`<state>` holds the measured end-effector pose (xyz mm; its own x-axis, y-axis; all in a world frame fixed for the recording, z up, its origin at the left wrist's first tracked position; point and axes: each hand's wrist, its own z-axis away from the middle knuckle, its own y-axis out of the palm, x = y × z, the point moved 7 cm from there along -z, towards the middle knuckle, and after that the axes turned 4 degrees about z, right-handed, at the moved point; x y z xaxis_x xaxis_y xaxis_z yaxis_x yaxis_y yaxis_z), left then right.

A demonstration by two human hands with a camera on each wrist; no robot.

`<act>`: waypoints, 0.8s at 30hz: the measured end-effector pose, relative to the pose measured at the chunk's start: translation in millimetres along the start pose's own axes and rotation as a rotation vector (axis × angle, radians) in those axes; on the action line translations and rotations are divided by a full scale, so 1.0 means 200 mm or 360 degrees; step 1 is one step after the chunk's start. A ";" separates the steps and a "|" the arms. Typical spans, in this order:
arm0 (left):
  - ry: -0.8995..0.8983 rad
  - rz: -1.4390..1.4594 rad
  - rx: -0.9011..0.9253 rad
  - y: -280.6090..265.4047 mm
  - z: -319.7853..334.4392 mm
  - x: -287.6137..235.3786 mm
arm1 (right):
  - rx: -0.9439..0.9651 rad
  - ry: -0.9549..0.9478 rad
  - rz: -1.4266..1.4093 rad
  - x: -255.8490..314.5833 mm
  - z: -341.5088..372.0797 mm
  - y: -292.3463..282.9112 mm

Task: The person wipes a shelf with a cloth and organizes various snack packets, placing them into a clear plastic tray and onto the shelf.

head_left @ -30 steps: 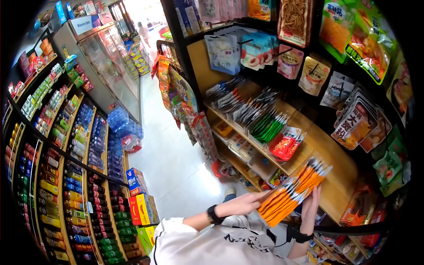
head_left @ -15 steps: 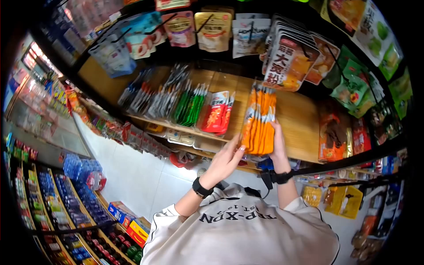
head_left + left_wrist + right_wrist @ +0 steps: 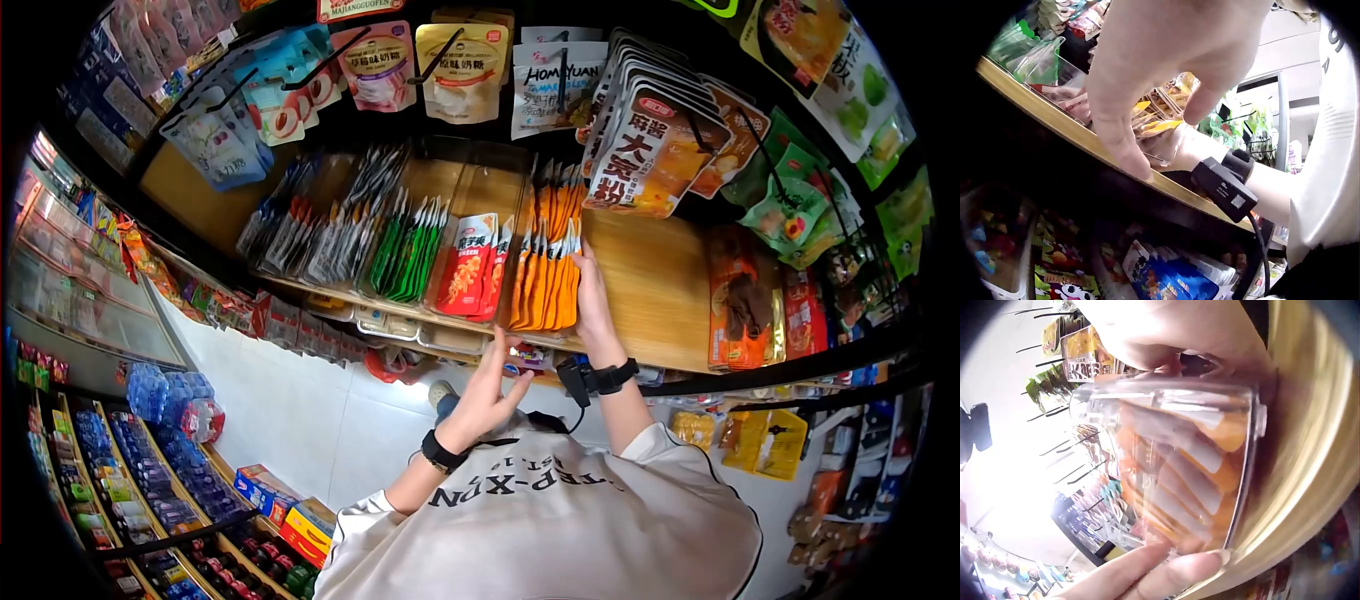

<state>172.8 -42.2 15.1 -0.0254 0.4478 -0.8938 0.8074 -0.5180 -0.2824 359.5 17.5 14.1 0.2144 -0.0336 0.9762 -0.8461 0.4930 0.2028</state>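
Orange snack packets (image 3: 546, 280) stand in a row inside a clear plastic box (image 3: 1244, 487) on the wooden shelf, beside a box of red packets (image 3: 470, 265). My right hand (image 3: 594, 305) lies along the box's right side, its fingers reaching back. In front of the shelf, my left hand (image 3: 482, 400) has its fingers spread, with the index fingertip at the box's front left corner. In the right wrist view, left-hand fingers (image 3: 1179, 575) touch the box's front. The left wrist view shows a left fingertip right at the shelf edge (image 3: 1166, 187).
Green packets (image 3: 408, 250) and dark packets (image 3: 350, 225) stand further left. Hanging pouches (image 3: 655, 145) overhang the shelf. Bare wood (image 3: 645, 285) shows right of the orange packets, then orange and red bags (image 3: 745, 310). Bottle racks (image 3: 130, 470) stand behind on the left.
The orange packets in their box went from being carried in both hands to standing on the shelf beside the red ones. The left hand has loosened and drawn back towards the shelf edge.
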 end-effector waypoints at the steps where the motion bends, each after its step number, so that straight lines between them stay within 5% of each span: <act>1: -0.0001 0.0003 0.0000 0.01 0.00 0.00 | -0.0002 0.0001 0.0003 -0.02 -0.01 0.00; 12: -0.0146 0.0147 -0.0067 0.06 0.01 0.03 | 0.0028 0.0029 -0.0153 -0.08 -0.05 -0.02; 14: -0.0232 0.0190 -0.0150 0.07 0.02 0.02 | 0.0283 0.0018 -0.0230 -0.22 -0.12 -0.10; 16: -0.0267 0.0198 -0.0222 0.08 0.05 0.02 | -0.0031 -0.0014 -0.0185 -0.05 0.02 -0.16; 18: -0.0288 0.0162 -0.0225 0.08 0.09 0.04 | 0.0140 -0.0222 -0.0095 0.06 0.12 -0.30; 21: -0.0516 0.0258 -0.0167 0.12 0.19 0.21 | -0.0164 -0.0256 -0.0056 0.16 0.37 -0.58; 24: -0.0808 0.0587 0.0261 0.33 0.28 0.46 | -0.0510 -0.0156 -0.0100 0.08 0.59 -0.87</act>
<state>189.4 -75.8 -105.9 -0.0712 -0.1603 -0.9845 0.7169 -0.6945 0.0613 452.7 -171.2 3.4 0.2002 -0.1480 0.9685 -0.6330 0.7350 0.2431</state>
